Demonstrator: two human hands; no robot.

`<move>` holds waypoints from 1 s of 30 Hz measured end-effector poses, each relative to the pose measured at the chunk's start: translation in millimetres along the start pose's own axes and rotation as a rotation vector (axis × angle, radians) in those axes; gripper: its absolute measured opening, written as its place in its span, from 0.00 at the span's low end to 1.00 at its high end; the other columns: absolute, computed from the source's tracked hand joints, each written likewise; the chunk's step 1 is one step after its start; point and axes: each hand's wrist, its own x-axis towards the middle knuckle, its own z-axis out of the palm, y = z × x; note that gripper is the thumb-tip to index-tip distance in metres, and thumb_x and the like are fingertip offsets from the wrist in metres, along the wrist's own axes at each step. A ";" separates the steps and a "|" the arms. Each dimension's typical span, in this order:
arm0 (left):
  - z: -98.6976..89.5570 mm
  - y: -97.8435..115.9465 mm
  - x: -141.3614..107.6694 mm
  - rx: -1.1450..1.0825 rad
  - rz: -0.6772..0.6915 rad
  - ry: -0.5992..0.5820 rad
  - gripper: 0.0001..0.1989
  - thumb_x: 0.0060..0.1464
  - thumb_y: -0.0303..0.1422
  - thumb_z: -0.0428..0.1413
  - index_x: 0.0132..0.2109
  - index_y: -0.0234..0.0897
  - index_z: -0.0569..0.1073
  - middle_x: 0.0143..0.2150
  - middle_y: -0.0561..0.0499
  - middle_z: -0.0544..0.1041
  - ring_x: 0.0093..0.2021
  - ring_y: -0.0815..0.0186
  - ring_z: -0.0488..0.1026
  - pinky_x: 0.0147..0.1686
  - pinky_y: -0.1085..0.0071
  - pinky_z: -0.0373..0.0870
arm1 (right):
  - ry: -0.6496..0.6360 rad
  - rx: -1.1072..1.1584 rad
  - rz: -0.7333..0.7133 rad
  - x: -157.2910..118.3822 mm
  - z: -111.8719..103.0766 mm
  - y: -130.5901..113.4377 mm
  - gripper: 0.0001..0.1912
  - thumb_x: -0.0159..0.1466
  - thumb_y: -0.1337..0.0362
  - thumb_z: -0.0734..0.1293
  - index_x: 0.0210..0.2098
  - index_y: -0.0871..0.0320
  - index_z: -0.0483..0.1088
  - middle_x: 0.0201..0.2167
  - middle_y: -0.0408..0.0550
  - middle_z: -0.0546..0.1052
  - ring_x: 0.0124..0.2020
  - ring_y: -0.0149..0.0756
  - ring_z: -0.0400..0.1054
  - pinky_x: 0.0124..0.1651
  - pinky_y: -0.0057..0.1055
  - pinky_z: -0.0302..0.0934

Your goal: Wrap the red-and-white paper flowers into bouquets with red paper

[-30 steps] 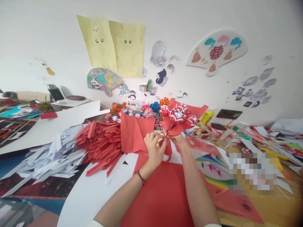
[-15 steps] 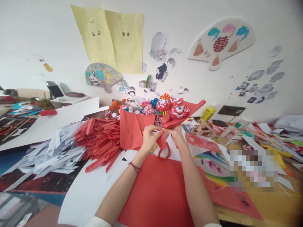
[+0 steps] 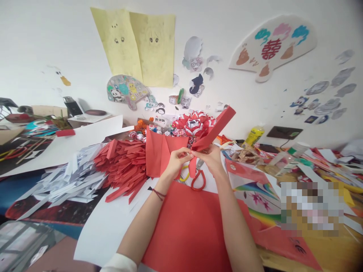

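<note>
Both my hands meet at the base of a bouquet of red-and-white folded paper flowers [image 3: 195,122] wrapped in red paper [image 3: 217,130]. My left hand [image 3: 179,161] pinches the gathered lower end from the left. From the right, my right hand [image 3: 211,158] grips the same wrap, its fingers partly hidden behind the paper. Under my hands lie scissors with a red handle [image 3: 198,181], and a yellow handle loop [image 3: 185,174] shows beside them. A large red sheet [image 3: 190,226] spreads between my forearms. Folded red paper [image 3: 159,155] stands just left of my left hand.
Piles of red strips [image 3: 121,164] and white strips [image 3: 75,179] lie at the left, near white sheets [image 3: 99,226]. A yellow-labelled bottle [image 3: 253,136] is at the back right. Paper scraps and a printed red bag [image 3: 289,241] cover the right side.
The bouquet has turned, so its flowers now face more toward the left and the wrap's long edge points up more steeply. Both hands stay at its base. The view has shifted slightly.
</note>
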 end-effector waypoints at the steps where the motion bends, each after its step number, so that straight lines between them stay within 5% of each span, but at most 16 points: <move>1: 0.2 -0.1 -0.3 -0.027 -0.013 -0.010 0.09 0.46 0.37 0.63 0.33 0.36 0.77 0.33 0.51 0.75 0.33 0.68 0.68 0.35 0.71 0.63 | 0.008 -0.009 0.002 0.3 0.3 0.6 0.14 0.45 0.64 0.77 0.31 0.59 0.75 0.31 0.47 0.79 0.33 0.40 0.74 0.40 0.35 0.69; 8: 1.3 -3.1 -1.0 -0.030 0.017 0.003 0.08 0.47 0.37 0.62 0.33 0.36 0.76 0.34 0.51 0.73 0.33 0.69 0.67 0.36 0.71 0.63 | 0.041 0.011 0.005 2.1 0.9 6.7 0.17 0.43 0.64 0.77 0.33 0.59 0.75 0.30 0.46 0.79 0.32 0.39 0.74 0.39 0.35 0.68; 14: 8.6 -3.7 -4.6 0.180 0.146 0.105 0.07 0.49 0.37 0.60 0.33 0.37 0.76 0.35 0.50 0.74 0.36 0.67 0.68 0.40 0.69 0.64 | 0.008 0.049 0.004 0.8 -6.7 8.9 0.12 0.45 0.65 0.76 0.29 0.58 0.75 0.29 0.46 0.79 0.32 0.40 0.73 0.41 0.37 0.68; 19: 23.8 3.4 -16.5 0.366 0.281 0.177 0.04 0.51 0.34 0.59 0.33 0.39 0.75 0.35 0.49 0.74 0.40 0.64 0.69 0.43 0.65 0.64 | 0.033 0.164 0.055 2.4 -21.0 22.6 0.20 0.40 0.67 0.77 0.33 0.54 0.72 0.31 0.43 0.78 0.34 0.41 0.72 0.40 0.38 0.68; 26: 48.6 11.6 -39.1 0.625 0.449 0.278 0.03 0.51 0.27 0.56 0.30 0.39 0.70 0.33 0.51 0.73 0.38 0.64 0.67 0.41 0.64 0.61 | -0.223 0.189 0.152 1.5 -34.1 38.8 0.15 0.40 0.55 0.74 0.19 0.54 0.66 0.26 0.46 0.74 0.37 0.44 0.70 0.40 0.42 0.67; 30: 56.6 8.3 -48.7 0.697 0.493 0.289 0.04 0.51 0.26 0.55 0.30 0.39 0.68 0.33 0.51 0.73 0.37 0.64 0.66 0.39 0.65 0.60 | -0.221 0.075 0.081 -0.5 -34.2 39.1 0.19 0.42 0.48 0.72 0.17 0.53 0.62 0.23 0.45 0.71 0.36 0.41 0.67 0.39 0.38 0.65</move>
